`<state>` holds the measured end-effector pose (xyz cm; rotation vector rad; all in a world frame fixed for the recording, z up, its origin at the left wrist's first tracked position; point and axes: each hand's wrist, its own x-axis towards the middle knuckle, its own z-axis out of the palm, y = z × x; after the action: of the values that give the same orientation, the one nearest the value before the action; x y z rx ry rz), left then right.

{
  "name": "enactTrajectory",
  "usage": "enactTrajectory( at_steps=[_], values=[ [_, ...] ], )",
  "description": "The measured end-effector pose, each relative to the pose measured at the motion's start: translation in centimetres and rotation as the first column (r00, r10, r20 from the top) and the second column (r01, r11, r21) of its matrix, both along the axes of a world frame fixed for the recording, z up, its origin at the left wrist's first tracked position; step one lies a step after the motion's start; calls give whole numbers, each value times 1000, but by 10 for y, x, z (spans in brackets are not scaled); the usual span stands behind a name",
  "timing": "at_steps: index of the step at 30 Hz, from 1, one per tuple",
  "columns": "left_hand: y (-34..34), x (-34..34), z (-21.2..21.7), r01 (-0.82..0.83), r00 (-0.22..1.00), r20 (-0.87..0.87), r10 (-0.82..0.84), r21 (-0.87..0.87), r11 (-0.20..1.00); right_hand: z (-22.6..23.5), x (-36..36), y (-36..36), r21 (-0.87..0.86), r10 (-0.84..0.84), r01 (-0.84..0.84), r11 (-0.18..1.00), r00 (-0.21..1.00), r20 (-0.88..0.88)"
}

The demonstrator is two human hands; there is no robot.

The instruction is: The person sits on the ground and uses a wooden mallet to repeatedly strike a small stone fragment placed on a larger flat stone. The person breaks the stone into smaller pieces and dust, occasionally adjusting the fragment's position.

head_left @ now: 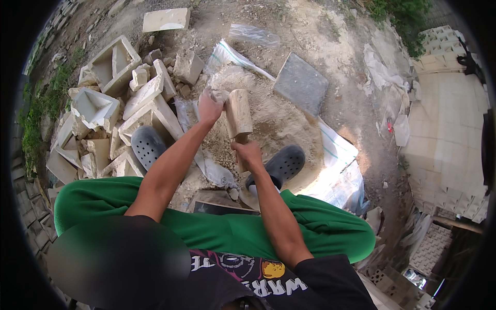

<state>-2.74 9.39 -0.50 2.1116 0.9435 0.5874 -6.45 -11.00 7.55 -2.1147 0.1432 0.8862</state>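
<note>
Here, mid-frame — my right grip (pixel 249 154) is closed round a wooden mallet (pixel 238 112) by its handle; my left grip (pixel 210 109) curls beside its head at a pale lump (pixel 221 96), hold unclear. Broken pale blocks (pixel 146 97) heap at left — crumbled powder (pixel 274 120) spreads centrally.

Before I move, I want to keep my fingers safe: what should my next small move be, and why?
Perhaps ease your left hand slightly further left of the wooden mallet. Your right hand holds the mallet, and your left hand, at a pale lump, looks very close to its side, so a swing could catch your fingers.
</note>
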Motion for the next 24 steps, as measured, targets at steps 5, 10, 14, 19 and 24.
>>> enactTrajectory(
  at_steps=[5,10,14,19,24],
  values=[
    [-4,-8,43,146,978,-103,-179,-272,951,50,29,2,-48,-27,36,998,984,174],
    [-8,-17,34,69,996,-24,-85,-394,916,96,68,17,85,-65,35,996,919,388],
    [-4,-24,33,38,994,-70,-79,-452,891,97,76,38,416,-151,-42,908,895,420],
    [0,-22,37,50,991,-74,-111,-566,823,14,47,41,-9,59,-64,998,859,509],
    [1,-18,8,45,995,103,7,-498,866,-28,63,19,-69,11,2,998,981,196]
  ],
)
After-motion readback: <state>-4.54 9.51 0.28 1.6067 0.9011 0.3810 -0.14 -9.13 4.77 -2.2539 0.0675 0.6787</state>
